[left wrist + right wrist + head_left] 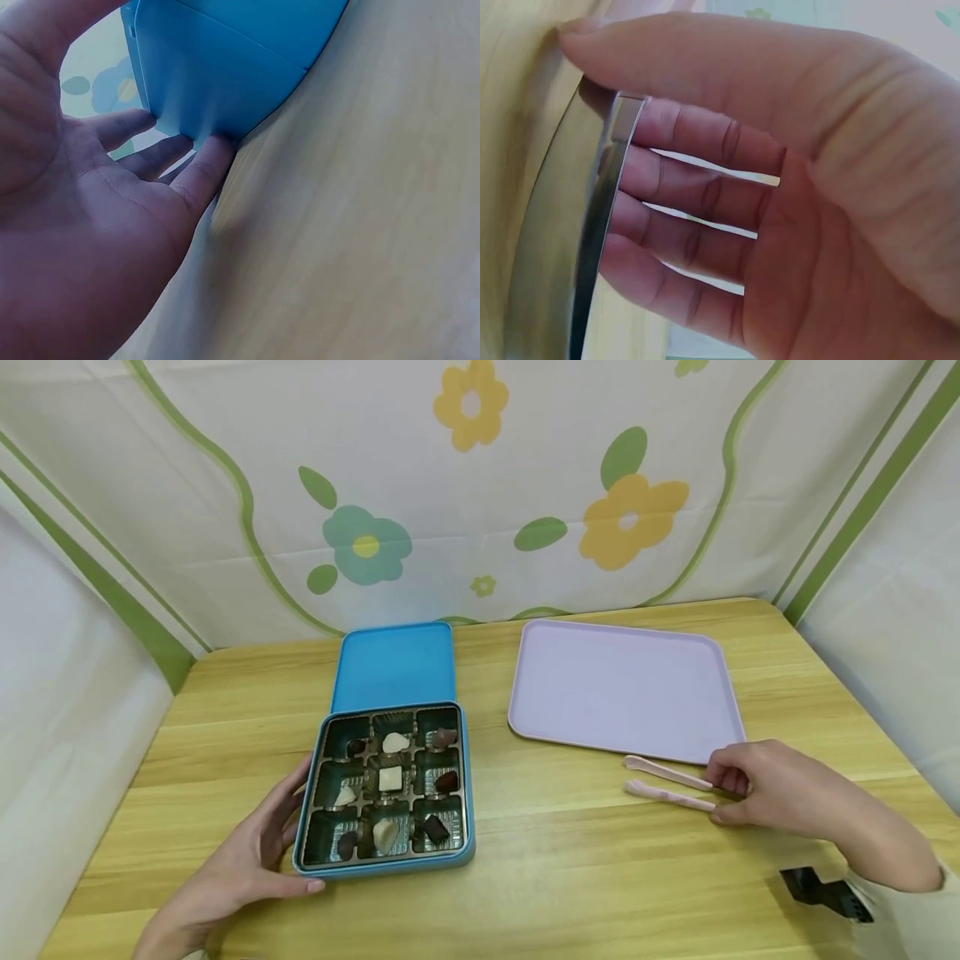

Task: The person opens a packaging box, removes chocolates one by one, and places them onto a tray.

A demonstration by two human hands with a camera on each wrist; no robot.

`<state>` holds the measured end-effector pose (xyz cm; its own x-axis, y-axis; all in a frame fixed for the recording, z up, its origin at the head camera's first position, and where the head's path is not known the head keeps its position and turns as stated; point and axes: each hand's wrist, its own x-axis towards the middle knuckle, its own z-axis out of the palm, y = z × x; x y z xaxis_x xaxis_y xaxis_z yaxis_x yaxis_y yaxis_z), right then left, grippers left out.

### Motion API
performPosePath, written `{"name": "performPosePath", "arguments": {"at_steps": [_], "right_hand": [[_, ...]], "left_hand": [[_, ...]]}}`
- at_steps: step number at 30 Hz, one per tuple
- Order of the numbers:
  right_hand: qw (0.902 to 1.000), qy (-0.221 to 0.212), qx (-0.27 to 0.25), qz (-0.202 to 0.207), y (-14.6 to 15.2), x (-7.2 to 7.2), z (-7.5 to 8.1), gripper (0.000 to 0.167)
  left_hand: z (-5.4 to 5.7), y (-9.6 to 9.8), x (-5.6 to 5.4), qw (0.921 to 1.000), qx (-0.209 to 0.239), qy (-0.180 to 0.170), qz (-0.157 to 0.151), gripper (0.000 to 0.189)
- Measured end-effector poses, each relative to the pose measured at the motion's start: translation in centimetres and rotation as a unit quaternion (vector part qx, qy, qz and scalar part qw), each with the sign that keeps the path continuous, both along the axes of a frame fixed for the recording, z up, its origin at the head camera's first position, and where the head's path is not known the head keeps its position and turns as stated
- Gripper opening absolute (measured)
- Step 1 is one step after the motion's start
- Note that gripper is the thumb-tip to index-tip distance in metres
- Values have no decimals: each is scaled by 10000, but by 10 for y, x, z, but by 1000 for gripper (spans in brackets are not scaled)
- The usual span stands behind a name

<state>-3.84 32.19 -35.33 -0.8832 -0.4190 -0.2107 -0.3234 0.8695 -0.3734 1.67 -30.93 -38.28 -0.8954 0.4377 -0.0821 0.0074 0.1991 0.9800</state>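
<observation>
A blue tin (471, 827) stands at the left of the wooden table, lined with a divided plastic insert. Its compartments hold several small dark, brown and white pieces that look like chocolates, among them a white square (390, 778). My left hand (247, 852) holds the tin's near left corner, the thumb along the front and the fingertips (214, 154) against the side. In my right hand (787, 789) is a pair of tongs (667, 771) with pale pink tips, spread apart and pointing left. Shiny metal tongs (592, 202) show between thumb and fingers in the right wrist view.
Behind the tin lies a blue lid (393, 664). A flat lilac tray (622, 685) lies at the back right, just beyond the tongs. A black strap piece (825, 893) is beside the right sleeve. Flower-printed cloth (480, 527) hangs behind the table.
</observation>
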Motion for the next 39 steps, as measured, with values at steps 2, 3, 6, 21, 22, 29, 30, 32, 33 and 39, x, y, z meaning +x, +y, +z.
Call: {"name": "performPosePath", "arguments": {"at_steps": [2, 3, 6, 21, 22, 29, 30, 32, 33, 39], "right_hand": [[9997, 88, -183, 140, -1, 0, 0, 31], [9991, 122, -333, 215, -2, 1, 0, 29], [9949, 217, -902, 407, -6, 1, 1, 24], [9563, 2117, -1934, 578, -80, -16, 25, 32], [9557, 2165, -1925, 528, -85, -18, 26, 31], [9382, 2457, -2352, 644, -115, -33, 30, 29], [9350, 2494, -2423, 697, -118, -35, 30, 29], [9307, 2536, -2521, 769, -125, -39, 31, 29], [9291, 2551, -2558, 790, -128, -41, 32, 28], [9225, 2552, -2743, 927, -149, -50, 37, 25]], "left_hand": [[-1, 0, 1, 10000, 14, -48, 6, 130], [-1, 0, 1, 10000, 16, -50, 8, 130], [-1, -1, 1, 10000, 40, -54, 7, 130], [-3, -4, 4, 9998, 154, 126, -92, 128], [-4, -4, 4, 9997, 170, 139, -105, 128], [-3, -2, 3, 9998, 109, 126, -85, 128], [-3, -2, 3, 9998, 110, 104, -86, 128], [-2, -2, 2, 9998, 139, 79, -108, 127], [-2, -1, 2, 9998, 176, 43, -128, 127], [-4, -1, 2, 9991, 357, -166, -184, 126]]}}
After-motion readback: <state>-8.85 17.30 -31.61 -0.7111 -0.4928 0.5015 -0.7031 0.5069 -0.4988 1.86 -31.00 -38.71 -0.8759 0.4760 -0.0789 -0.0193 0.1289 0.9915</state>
